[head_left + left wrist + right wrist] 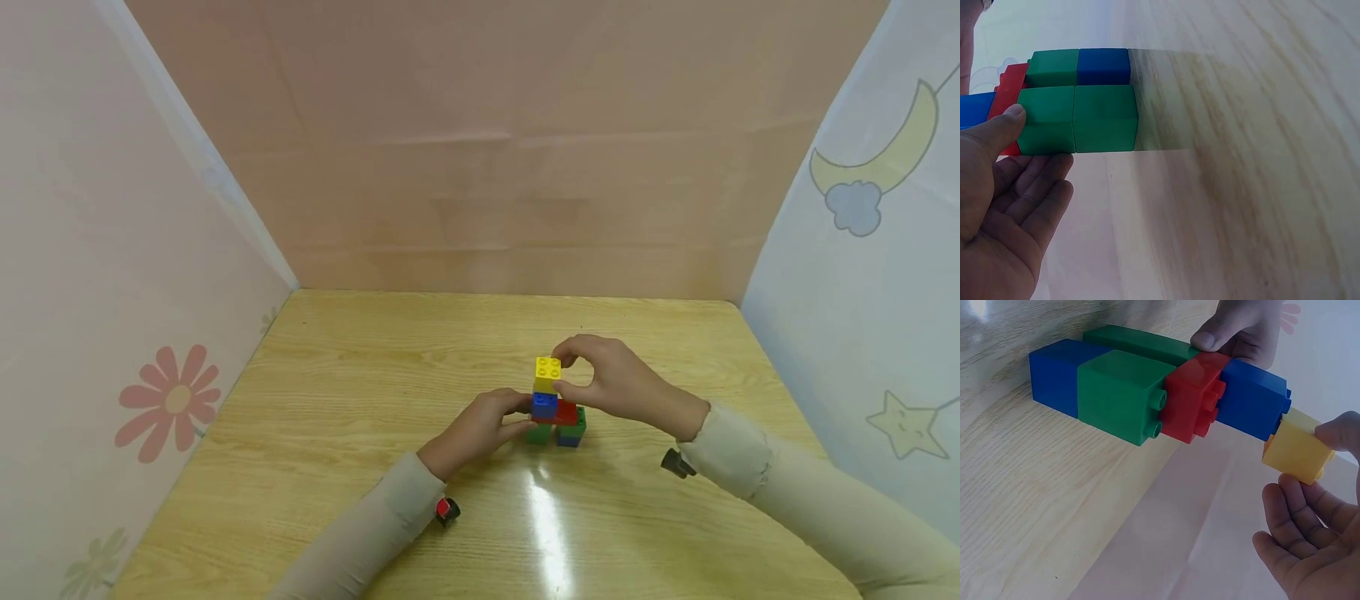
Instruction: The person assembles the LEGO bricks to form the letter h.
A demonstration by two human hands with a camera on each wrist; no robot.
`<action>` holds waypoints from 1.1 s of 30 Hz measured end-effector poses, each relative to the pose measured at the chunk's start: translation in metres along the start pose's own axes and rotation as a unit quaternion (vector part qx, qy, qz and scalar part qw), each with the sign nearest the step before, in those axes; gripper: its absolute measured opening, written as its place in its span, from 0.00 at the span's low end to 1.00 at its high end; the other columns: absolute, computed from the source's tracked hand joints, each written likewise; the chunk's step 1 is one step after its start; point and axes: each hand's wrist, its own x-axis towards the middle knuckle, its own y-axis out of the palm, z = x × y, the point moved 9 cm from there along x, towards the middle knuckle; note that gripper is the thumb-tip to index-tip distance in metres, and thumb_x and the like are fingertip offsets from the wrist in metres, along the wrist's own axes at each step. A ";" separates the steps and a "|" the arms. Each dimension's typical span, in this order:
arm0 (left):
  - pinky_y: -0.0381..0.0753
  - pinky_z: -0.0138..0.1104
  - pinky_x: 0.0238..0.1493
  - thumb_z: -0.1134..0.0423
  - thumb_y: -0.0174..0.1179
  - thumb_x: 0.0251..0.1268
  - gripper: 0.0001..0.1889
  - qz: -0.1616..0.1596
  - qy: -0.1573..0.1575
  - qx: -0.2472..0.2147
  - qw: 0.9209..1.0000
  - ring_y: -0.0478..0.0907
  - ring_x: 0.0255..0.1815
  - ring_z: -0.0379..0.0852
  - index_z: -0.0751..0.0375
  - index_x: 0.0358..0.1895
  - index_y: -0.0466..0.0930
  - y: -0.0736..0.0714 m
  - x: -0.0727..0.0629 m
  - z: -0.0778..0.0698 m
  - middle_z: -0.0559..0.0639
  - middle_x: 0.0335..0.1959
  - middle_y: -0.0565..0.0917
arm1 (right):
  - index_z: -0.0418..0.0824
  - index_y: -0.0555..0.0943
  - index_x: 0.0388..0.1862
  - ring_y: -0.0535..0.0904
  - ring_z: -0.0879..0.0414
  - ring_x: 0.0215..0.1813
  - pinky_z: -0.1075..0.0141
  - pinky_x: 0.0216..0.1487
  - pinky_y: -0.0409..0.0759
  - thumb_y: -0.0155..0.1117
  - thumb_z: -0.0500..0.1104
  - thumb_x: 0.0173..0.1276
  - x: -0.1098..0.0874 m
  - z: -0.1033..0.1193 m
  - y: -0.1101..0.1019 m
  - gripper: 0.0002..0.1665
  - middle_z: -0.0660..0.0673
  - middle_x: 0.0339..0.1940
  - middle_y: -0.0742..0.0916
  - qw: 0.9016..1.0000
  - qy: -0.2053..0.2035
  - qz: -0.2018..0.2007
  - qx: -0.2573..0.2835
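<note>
A small structure of toy building bricks stands on the wooden table. One leg has a green brick (1119,394) on a blue brick (1054,375); the other is two stacked green bricks (1107,119). Across both legs lies a red brick (1188,394), topped on its left part by an upper blue brick (1250,394). My left hand (483,427) grips the structure from the left, thumb at the red and green bricks. With thumb and fingers my right hand (618,377) pinches a yellow brick (1297,447), slightly tilted, right at the upper blue brick's studs.
The wooden table (375,350) reaches back to a plain tan backdrop (480,167). Pale walls with printed flowers and a moon stand at both sides. Small dark wrist cameras, one at the left cuff (447,511) and one at the right cuff (677,463), hang below the sleeves.
</note>
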 end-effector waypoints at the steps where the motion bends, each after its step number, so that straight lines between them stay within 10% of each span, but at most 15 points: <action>1: 0.77 0.29 0.54 0.48 0.58 0.68 0.21 0.000 -0.001 0.001 1.000 0.77 0.52 0.32 0.51 0.61 0.78 0.000 0.000 0.000 0.38 0.50 0.81 | 0.44 0.81 0.46 0.78 0.62 0.41 0.61 0.44 0.80 0.74 0.50 0.58 0.000 0.000 0.000 0.20 0.57 0.38 0.83 1.000 0.001 -0.001 0.000; 33: 0.77 0.30 0.54 0.49 0.59 0.68 0.21 0.002 -0.012 -0.003 1.000 0.77 0.53 0.33 0.49 0.61 0.78 0.003 0.002 0.007 0.38 0.51 0.81 | 0.45 0.81 0.50 0.79 0.62 0.42 0.59 0.45 0.81 0.73 0.49 0.59 -0.005 0.003 0.003 0.21 0.55 0.39 0.84 1.000 -0.007 0.020 0.010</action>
